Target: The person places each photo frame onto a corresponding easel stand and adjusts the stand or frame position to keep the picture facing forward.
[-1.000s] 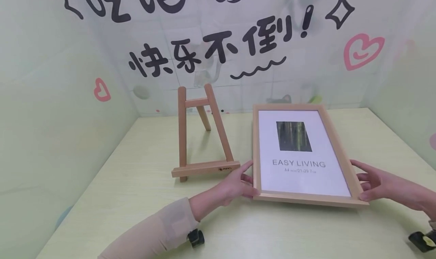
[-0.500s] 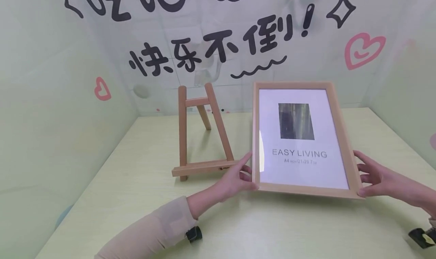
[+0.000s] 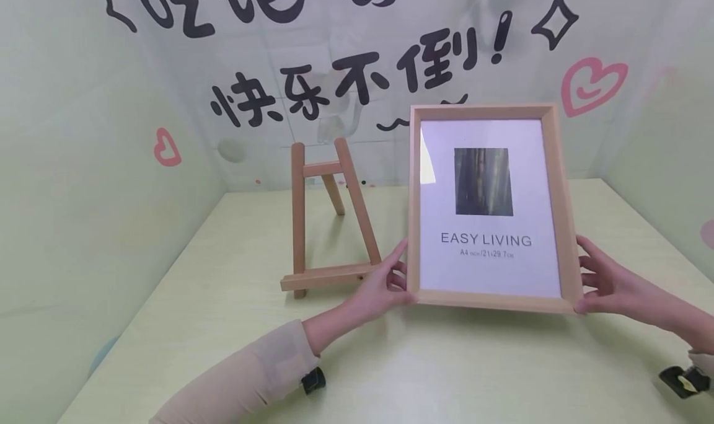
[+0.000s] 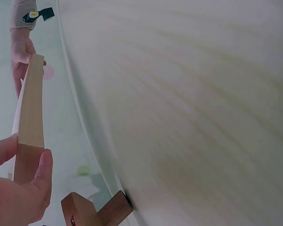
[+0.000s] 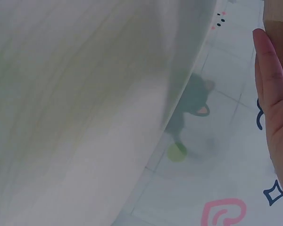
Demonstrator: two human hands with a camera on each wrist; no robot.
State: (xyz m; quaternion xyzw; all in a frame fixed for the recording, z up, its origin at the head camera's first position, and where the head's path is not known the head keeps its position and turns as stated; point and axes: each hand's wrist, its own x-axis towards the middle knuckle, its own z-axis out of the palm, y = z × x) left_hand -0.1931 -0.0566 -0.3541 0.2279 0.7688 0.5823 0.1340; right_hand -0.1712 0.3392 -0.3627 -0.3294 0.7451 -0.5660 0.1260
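A light wooden picture frame with a white "EASY LIVING" insert is held up between both hands, its face tilted back toward the head camera. My left hand grips its lower left corner, thumb at the front and fingers behind. In the left wrist view the left hand pinches the frame's wooden edge. My right hand holds the lower right corner, thumb at the front. In the right wrist view, the right hand's fingers lie along the frame's side. A small wooden easel stands left of the frame.
The easel's ledge sits right behind my left hand. A pale table spreads beneath, with a printed curtain behind and at both sides. A shadow lies on the table under the frame.
Both hands have raised the picture frame off the table and tipped it more upright, its top edge now covering part of the curtain print. The easel has stayed in place.
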